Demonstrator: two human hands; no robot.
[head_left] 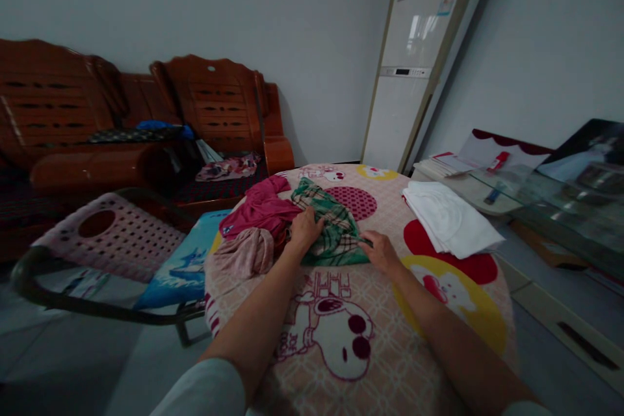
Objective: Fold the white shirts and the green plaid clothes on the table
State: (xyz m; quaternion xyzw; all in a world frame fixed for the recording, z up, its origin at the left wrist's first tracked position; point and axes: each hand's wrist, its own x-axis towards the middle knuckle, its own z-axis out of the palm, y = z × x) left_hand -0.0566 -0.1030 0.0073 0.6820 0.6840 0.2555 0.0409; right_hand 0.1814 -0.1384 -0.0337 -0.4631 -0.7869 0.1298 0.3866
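A green plaid cloth (336,227) lies crumpled on the round table with its patterned cover (390,351). My right hand (380,250) pinches the cloth's right edge between closed fingers. On the cloth's upper left part rests my left hand (306,229), its fingers bent against the fabric; whether they grip it is hard to make out. Just left of that hand are a magenta garment (260,208) and a pale pink cloth (244,253), both bunched up. A folded white cloth (448,218) lies at the table's right side.
A metal-framed chair (117,234) with a blue cushion (188,266) stands at the left. Wooden armchairs (214,101) line the wall behind. To the right are a glass-topped stand (575,208) and papers. A tall white cabinet unit (404,104) stands in the corner.
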